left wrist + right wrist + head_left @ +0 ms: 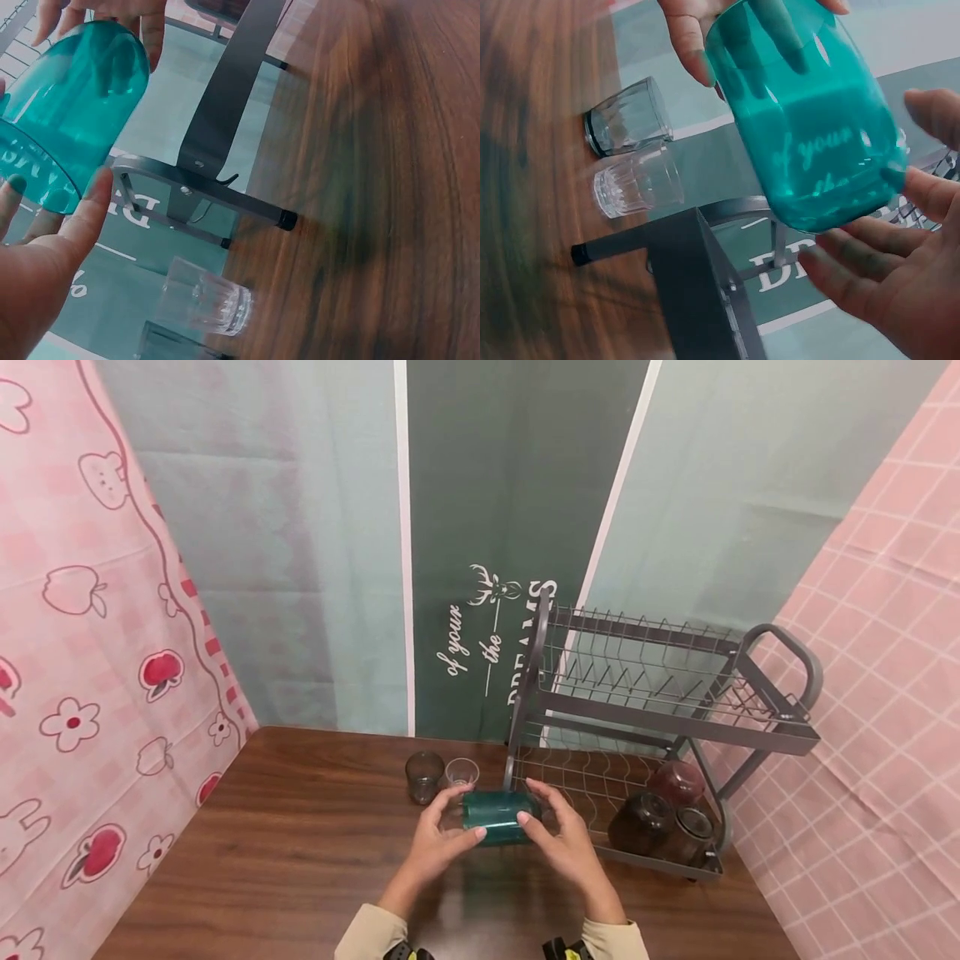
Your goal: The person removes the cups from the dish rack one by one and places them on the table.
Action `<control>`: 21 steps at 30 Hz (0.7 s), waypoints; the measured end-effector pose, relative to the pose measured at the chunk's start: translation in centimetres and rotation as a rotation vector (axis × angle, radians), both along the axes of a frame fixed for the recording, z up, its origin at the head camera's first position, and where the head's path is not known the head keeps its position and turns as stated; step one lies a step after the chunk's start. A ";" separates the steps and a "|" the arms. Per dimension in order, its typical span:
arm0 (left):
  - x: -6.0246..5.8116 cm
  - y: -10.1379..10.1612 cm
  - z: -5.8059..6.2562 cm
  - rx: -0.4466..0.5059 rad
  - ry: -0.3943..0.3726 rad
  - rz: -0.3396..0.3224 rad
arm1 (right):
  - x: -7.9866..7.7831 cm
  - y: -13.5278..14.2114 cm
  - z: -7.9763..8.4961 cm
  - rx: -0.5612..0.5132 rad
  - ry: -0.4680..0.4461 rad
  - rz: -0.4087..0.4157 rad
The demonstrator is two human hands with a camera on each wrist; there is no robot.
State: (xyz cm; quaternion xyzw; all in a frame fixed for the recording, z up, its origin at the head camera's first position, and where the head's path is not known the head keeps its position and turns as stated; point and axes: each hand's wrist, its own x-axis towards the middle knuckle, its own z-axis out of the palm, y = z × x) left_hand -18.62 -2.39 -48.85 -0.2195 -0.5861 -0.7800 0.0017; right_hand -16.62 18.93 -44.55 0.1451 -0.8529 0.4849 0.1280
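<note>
A teal glass tumbler (497,818) is held on its side above the table, its rim toward my left hand and its base toward my right. My left hand (438,839) grips the rim end, thumb in front and fingers behind; the left wrist view shows its fingers through the teal wall (82,112). At the base end my right hand (564,842) holds the tumbler between thumb and fingers, with other fingers (855,262) spread below the base in the right wrist view. Beyond the hands stand a grey glass (424,777) and a clear glass (462,772), side by side.
On the right stands a two-tier dark dish rack (675,718), its upper wire shelf bare. Its lower shelf holds a reddish glass (677,782) and two dark glasses (641,822), upside down. Brown wooden table (285,860) lies below; printed cloths (67,635) hang around it.
</note>
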 end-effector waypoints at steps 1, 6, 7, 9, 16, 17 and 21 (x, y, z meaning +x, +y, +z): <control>0.0 -0.1 0.2 -0.009 -0.017 0.007 | -0.1 0.1 0.0 0.037 0.018 -0.002; 0.6 -0.9 2.0 -0.075 -0.031 0.054 | -0.4 0.3 0.7 0.229 0.089 -0.014; 0.7 -1.1 2.5 -0.095 -0.026 0.068 | -0.3 0.4 0.9 0.260 0.087 -0.012; 1.0 -1.4 3.3 -0.130 -0.017 0.098 | -0.3 0.5 1.3 0.313 0.062 -0.004; 1.0 -2.4 4.6 -0.292 -0.024 0.218 | -0.3 1.2 2.4 0.448 -0.070 0.027; 0.9 -2.5 4.7 -0.306 -0.022 0.224 | -0.3 1.3 2.5 0.462 -0.084 0.032; 0.2 -3.0 3.8 -0.342 -0.013 0.245 | -0.4 1.7 3.0 0.499 -0.145 0.065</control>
